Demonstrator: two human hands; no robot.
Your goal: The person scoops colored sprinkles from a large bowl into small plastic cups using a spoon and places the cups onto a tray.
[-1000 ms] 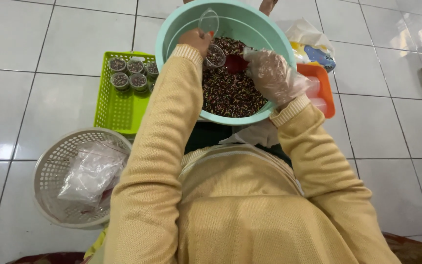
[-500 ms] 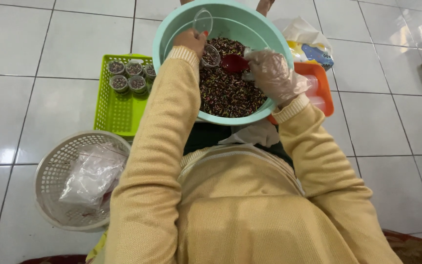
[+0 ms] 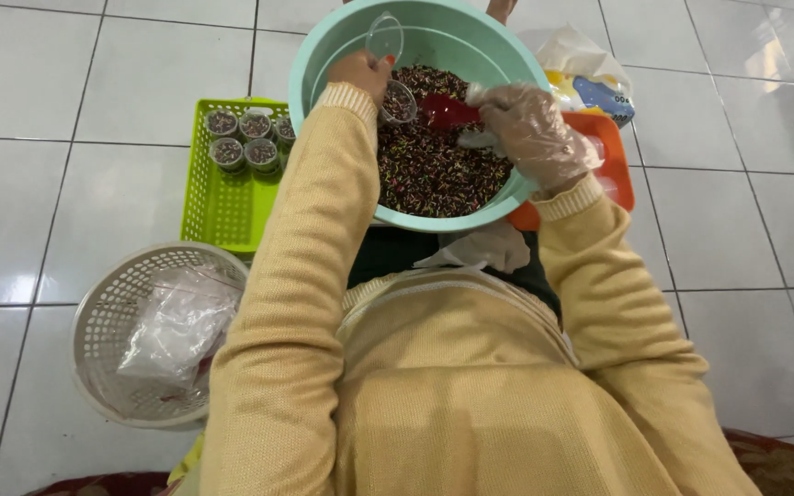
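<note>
While the left hand (image 3: 363,72) pinches a small clear cup (image 3: 399,101) over the far-left part of the teal basin (image 3: 323,64), its hinged lid (image 3: 384,37) stands open and points away from the person. The gloved right hand (image 3: 533,133) closes its fingers on a red scoop (image 3: 448,110), whose long axis runs left to right, bowl toward the cup, above the dark speckled mix (image 3: 434,170). Filled cups (image 3: 243,138) sit at the far end of the green tray (image 3: 218,207); a white and blue packet (image 3: 590,87) lies beyond the orange tray (image 3: 610,156), and a clear bag (image 3: 176,321) fills the white basket (image 3: 103,321).
</note>
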